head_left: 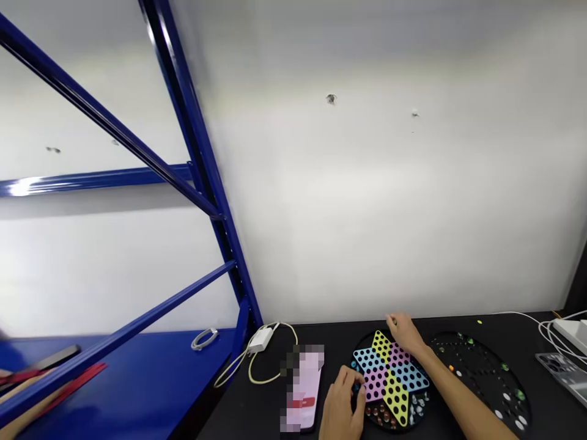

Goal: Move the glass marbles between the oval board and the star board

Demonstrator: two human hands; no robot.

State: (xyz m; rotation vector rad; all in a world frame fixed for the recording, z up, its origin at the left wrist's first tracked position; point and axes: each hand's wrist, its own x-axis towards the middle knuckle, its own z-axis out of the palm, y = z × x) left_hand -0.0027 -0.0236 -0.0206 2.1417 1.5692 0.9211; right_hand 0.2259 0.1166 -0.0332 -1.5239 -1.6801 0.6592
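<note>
A Chinese checkers board [387, 374] with a yellow, blue and pink star lies on the black table. Marbles in red-brown [383, 417], clear [417, 406] and blue fill compartments around the star. My left hand [343, 400] is at the board's left edge, by the blue marbles, fingers bent and thumb apart from them; its fingertips are partly hidden. Beyond the star's far side, my right hand [403, 332] has its fingertips pinched together on a small yellowish-green marble [395, 321], which is mostly covered. My right forearm crosses the board's right edge.
To the right lies a round dark tray [488, 400] with scattered marbles and white pieces. A pink phone [306, 391] and a white charger [261, 340] with its cable are left of the board. At far right sit white cables and a power strip [573, 333]. Blue shelving [202, 153] stands at left.
</note>
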